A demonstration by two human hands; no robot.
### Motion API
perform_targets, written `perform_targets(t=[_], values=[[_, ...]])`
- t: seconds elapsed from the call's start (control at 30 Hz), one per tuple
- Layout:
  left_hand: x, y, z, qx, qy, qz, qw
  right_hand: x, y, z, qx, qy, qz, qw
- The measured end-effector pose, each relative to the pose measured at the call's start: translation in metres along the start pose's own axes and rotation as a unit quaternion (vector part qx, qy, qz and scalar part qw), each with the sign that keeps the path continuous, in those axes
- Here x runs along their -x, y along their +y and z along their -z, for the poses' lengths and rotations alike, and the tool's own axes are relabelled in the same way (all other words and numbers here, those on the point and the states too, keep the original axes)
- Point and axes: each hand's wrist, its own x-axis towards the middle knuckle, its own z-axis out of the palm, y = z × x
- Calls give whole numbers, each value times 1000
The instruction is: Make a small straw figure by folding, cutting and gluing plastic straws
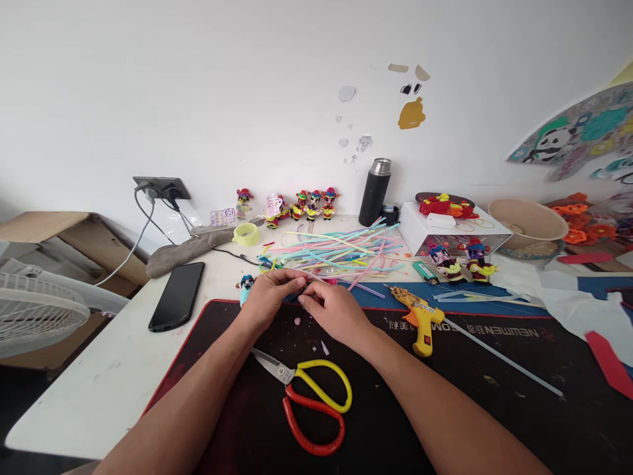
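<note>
My left hand [271,295] and my right hand [336,310] meet above the back edge of the black mat [395,409]. Thumbs and fingertips are pinched close together. Between them shows a little of something dark, too small and covered to name. A small figure with a blue body [244,290] stands just left of my left hand. Scissors [287,376] with one yellow and one red handle lie on the mat below my hands, blades pointing up left. To the right of my right hand rests a yellow glue gun [420,320] with a long glue stick [504,359] in its back.
Colourful glue sticks [341,247] lie heaped behind my hands. A phone [177,297] and a fan [39,310] are at left. Several small figures [313,206] stand by the wall, near a black thermos [374,191]. A white box [445,227] and a bowl [529,221] are at right.
</note>
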Motion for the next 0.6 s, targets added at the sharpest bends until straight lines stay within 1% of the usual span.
perform_targets(t=[0.17, 0.43, 0.6], values=[[0, 1, -1, 8, 9, 2, 1000, 0, 0, 1, 7, -2, -2, 1000], [0, 0, 1, -6, -2, 0, 1000, 1, -3, 1, 27, -9, -8, 1000], [0, -1, 0, 8, -8, 8, 1000, 2, -3, 0, 32, -9, -1, 999]])
